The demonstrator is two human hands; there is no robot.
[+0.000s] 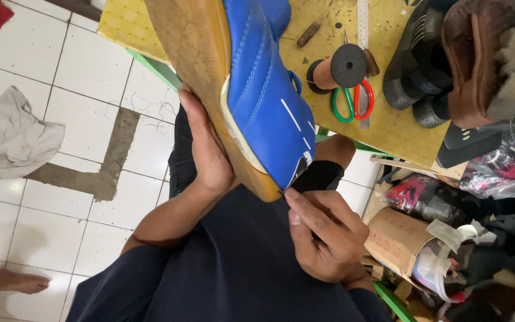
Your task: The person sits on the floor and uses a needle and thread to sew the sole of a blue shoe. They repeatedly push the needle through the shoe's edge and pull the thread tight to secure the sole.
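Note:
A blue shoe with white stitching and a tan rubber sole is held up over my lap, sole to the left. My left hand grips the sole from its side, palm against the rubber. At the shoe's lower end, where the upper meets the sole, my right hand has its thumb and forefinger pinched together on something thin and dark. It is too small to tell what it is. My dark trousers lie beneath both hands.
A yellow-covered table carries a black thread spool, green-and-red-handled scissors, a metal ruler, black shoes and a brown shoe. A cardboard box and plastic bags sit right. A grey rag and someone's bare foot are on the tiled floor.

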